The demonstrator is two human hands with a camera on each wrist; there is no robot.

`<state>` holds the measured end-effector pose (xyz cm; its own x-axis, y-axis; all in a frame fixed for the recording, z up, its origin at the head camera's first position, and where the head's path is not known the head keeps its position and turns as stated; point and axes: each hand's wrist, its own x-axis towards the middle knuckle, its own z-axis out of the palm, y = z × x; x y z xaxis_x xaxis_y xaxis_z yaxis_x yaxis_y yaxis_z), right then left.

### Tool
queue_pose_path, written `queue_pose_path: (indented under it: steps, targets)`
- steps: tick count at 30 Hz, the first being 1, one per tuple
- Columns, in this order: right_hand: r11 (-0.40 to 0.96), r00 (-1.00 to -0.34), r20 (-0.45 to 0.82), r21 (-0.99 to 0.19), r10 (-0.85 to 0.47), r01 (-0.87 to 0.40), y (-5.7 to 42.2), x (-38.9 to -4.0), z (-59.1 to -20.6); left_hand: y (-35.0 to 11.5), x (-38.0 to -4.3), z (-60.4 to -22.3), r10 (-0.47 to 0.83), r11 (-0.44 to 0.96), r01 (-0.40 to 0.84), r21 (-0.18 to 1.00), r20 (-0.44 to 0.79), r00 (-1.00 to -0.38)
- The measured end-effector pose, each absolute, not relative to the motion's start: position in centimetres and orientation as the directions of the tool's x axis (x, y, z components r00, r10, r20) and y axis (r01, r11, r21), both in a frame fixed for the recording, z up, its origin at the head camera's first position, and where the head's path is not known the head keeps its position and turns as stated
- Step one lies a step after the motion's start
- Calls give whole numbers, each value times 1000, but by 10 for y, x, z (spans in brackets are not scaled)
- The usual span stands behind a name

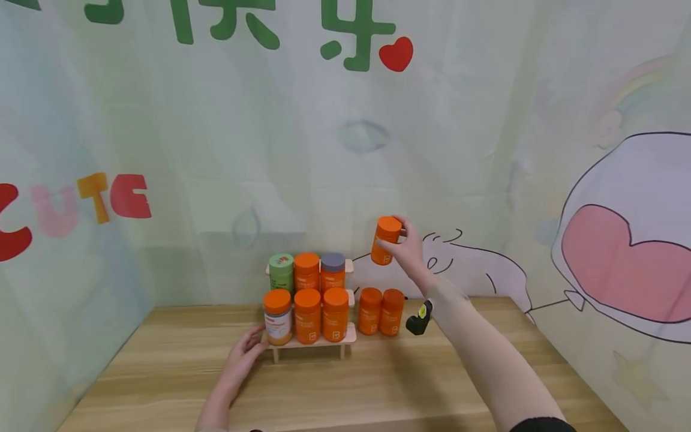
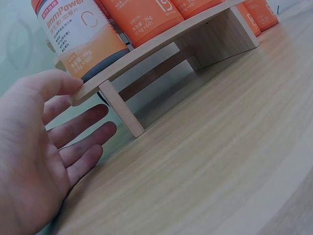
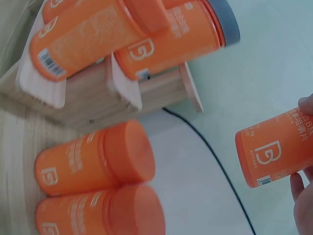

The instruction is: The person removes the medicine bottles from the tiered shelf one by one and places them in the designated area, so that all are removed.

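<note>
In the head view my right hand (image 1: 407, 246) grips an orange pill bottle (image 1: 384, 241), lifted in the air right of a tiered wooden rack (image 1: 318, 344). The right wrist view shows the same bottle (image 3: 274, 149) between thumb and fingers, its lid out of frame. My left hand (image 1: 243, 360) is at the rack's left end. In the left wrist view, that hand's (image 2: 54, 132) thumb or forefinger touches the lowest shelf's corner beside a white-labelled bottle (image 2: 80, 34), the other fingers loosely bent below. On the front shelf stand this bottle and two orange ones (image 1: 308, 316).
Higher on the rack are a green bottle (image 1: 281, 273), an orange-lidded one (image 1: 306, 271) and a grey-lidded one (image 1: 333, 270). Two orange bottles (image 1: 380, 312) stand on the table (image 1: 216, 396) right of the rack. A dark cable (image 3: 210, 147) runs behind. A printed cloth (image 1: 270, 150) hangs at the back.
</note>
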<state>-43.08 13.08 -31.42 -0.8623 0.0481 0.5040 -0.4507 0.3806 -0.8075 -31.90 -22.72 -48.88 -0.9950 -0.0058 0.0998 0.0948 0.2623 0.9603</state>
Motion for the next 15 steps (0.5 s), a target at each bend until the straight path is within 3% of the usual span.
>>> queue_pose_path:
  steps: [15]
  targets:
    - [367,-890,432,-859,142,-358,178,-413,-330,-227,-317,-490,-9,251,95,963,101,-995]
